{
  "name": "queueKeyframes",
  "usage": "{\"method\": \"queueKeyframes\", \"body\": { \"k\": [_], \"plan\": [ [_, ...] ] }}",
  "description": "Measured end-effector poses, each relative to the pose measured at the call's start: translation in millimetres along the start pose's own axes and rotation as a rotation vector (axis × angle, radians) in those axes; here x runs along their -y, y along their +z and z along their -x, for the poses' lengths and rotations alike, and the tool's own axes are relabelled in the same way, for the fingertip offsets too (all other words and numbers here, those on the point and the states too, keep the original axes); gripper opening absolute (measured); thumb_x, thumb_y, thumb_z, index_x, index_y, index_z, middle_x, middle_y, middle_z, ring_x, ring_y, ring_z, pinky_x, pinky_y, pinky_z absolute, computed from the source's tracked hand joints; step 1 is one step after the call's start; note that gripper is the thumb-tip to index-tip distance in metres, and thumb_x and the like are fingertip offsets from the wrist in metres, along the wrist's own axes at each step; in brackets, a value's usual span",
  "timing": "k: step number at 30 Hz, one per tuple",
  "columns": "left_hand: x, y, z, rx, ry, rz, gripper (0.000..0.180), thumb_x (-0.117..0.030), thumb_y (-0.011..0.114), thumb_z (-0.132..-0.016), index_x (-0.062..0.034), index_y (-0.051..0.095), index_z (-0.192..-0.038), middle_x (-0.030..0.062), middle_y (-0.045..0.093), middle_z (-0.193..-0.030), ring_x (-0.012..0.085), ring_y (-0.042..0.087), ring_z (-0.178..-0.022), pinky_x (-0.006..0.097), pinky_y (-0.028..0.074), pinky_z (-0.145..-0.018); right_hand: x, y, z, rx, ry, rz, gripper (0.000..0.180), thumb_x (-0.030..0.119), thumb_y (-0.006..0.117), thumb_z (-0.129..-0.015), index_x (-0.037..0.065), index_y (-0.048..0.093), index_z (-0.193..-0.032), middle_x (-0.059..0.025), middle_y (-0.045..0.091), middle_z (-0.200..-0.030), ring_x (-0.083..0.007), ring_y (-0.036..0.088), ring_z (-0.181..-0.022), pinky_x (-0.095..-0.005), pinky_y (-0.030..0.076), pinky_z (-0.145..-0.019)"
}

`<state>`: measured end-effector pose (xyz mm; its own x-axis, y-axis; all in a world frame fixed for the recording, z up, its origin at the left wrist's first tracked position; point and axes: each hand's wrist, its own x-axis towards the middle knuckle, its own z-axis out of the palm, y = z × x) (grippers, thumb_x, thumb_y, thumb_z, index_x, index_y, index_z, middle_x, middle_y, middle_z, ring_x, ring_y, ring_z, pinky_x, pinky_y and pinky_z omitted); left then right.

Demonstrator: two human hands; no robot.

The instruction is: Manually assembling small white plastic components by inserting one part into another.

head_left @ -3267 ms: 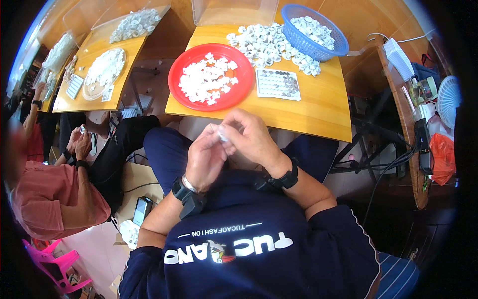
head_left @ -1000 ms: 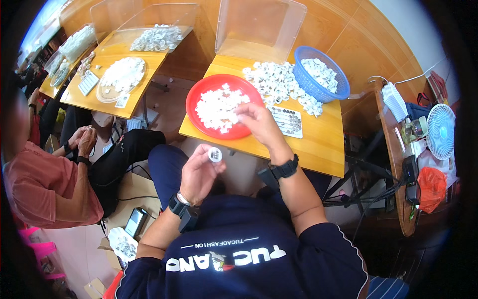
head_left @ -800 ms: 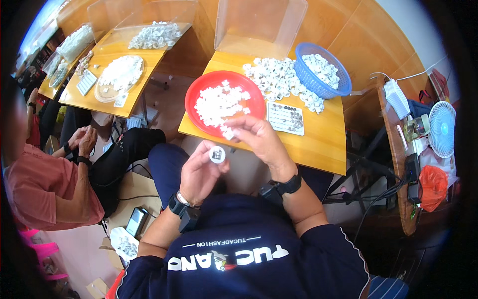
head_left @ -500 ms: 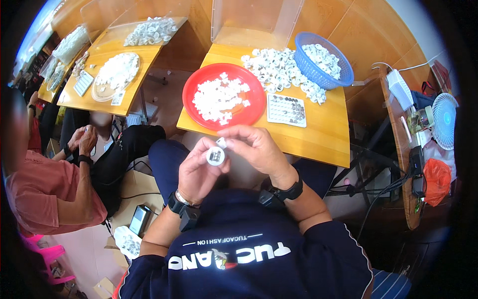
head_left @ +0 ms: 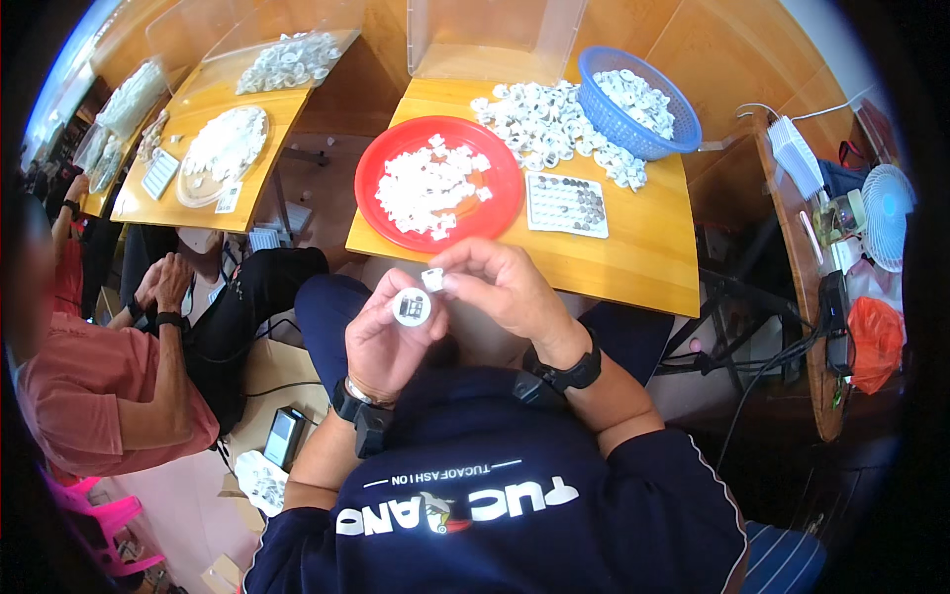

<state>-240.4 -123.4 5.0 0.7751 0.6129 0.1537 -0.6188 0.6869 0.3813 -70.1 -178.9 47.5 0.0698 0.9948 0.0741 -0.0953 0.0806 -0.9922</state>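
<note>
**Two small white parts held together above my lap**

My left hand [head_left: 388, 337] is closed around a small round white plastic cap [head_left: 412, 307], its flat face with a dark square in the middle turned up toward me. My right hand [head_left: 502, 287] pinches a tiny white plastic piece [head_left: 432, 279] between thumb and fingertips, held just beside the upper edge of the cap; whether the two parts touch I cannot tell. Both hands hover over my lap, short of the near edge of the wooden tabletop [head_left: 643, 247]. I wear a black watch on each wrist.

On the tabletop just beyond my hands stands a round red plastic plate [head_left: 376, 178] heaped with more of the tiny white pieces. To its right lies a flat white rectangular tray [head_left: 567, 204] with rows of small dark round parts. Behind that spreads a loose pile of white plastic rings [head_left: 534, 119], touching a blue plastic basket [head_left: 683, 119] that holds more of them. A clear plastic box [head_left: 485, 40] stands at the far edge.

To my left, a person in a pink shirt [head_left: 89, 396] sits with hands clasped, near a second wooden tabletop [head_left: 247, 168] carrying more white parts.
</note>
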Motion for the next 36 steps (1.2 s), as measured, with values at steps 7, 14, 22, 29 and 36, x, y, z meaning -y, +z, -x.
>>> {"method": "queueKeyframes", "body": {
  "k": [7, 14, 22, 29, 36],
  "plan": [
    [0, -3, -1, 0.012, 0.028, 0.068, 0.024, -0.021, 0.058, -0.088, -0.0028, 0.051, -0.102, 0.0172, 0.059, -0.087, 0.0302, 0.057, -0.078, 0.037, 0.044, -0.073, -6, 4, -1, -0.033, 0.048, -0.097, 0.016, 0.005, 0.063, -0.089, -0.002, 0.062, -0.104, -0.0038, 0.066, -0.089, -0.0077, 0.063, -0.081, -0.0223, 0.052, -0.073],
    [1, -3, 0, 0.022, 0.02, 0.064, 0.024, -0.02, 0.058, -0.088, -0.0031, 0.052, -0.103, 0.0169, 0.058, -0.086, 0.0299, 0.057, -0.078, 0.036, 0.044, -0.073, -5, 2, -1, -0.029, 0.061, -0.117, 0.013, 0.004, 0.062, -0.09, 0.0, 0.064, -0.102, -0.0022, 0.066, -0.088, -0.0068, 0.062, -0.08, -0.0216, 0.051, -0.071],
    [8, -7, 1, -0.126, -0.009, -0.009, 0.023, -0.02, 0.057, -0.09, -0.0022, 0.051, -0.104, 0.016, 0.061, -0.091, 0.0279, 0.06, -0.081, 0.036, 0.047, -0.076, 16, 14, 9, 0.002, -0.012, 0.059, 0.009, 0.003, 0.06, -0.09, -0.003, 0.065, -0.095, -0.0064, 0.068, -0.082, -0.0094, 0.064, -0.069, -0.0255, 0.052, -0.064],
    [7, -6, 1, -0.149, 0.009, -0.088, 0.024, -0.02, 0.058, -0.091, -0.0018, 0.051, -0.104, 0.0147, 0.062, -0.093, 0.0262, 0.062, -0.081, 0.035, 0.049, -0.076, 20, 17, 12, -0.029, -0.139, 0.417, 0.012, -0.004, 0.059, -0.088, 0.0, 0.067, -0.096, -0.0078, 0.067, -0.084, -0.0104, 0.065, -0.07, -0.0242, 0.051, -0.065],
    [8, -5, 2, -0.148, 0.005, -0.06, 0.025, -0.02, 0.058, -0.091, -0.0018, 0.05, -0.105, 0.0146, 0.062, -0.093, 0.026, 0.062, -0.081, 0.035, 0.049, -0.077, 14, 18, 10, -0.094, -0.287, 0.547, 0.011, -0.005, 0.06, -0.086, 0.0, 0.067, -0.094, -0.0076, 0.065, -0.08, -0.0129, 0.064, -0.065, -0.0247, 0.05, -0.062]
  ]
}}
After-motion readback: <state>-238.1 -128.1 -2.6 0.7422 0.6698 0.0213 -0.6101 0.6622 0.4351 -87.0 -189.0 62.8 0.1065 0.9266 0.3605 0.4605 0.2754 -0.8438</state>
